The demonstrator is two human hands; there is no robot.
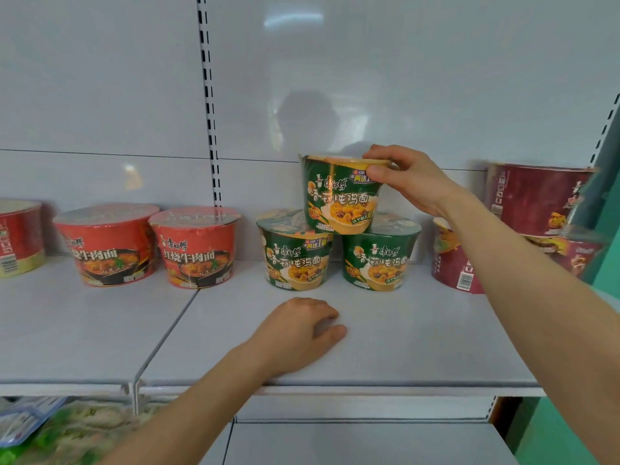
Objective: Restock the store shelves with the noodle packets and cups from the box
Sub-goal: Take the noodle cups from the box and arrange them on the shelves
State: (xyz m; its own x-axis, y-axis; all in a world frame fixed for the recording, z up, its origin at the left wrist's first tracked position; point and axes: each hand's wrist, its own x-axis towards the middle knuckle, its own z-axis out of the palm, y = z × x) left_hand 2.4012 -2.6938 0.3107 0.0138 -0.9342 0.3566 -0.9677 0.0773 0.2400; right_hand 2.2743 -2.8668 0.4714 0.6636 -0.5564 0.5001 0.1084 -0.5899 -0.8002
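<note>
The right hand [407, 177] pinches the rim of the top green cup [342, 193], steadying it astride two green cups [295, 251] at its six o'clock. The left hand [302, 330], loosely curled and empty, braces on the shelf [419, 347].

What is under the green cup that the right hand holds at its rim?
The top green cup sits over two green cups, bridging their lids. The right hand grips its rim. Its base contact is hidden.

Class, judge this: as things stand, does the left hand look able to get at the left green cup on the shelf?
Probably yes. The left hand rests on the bare shelf just in front of the left green cup, with nothing between them.
</note>
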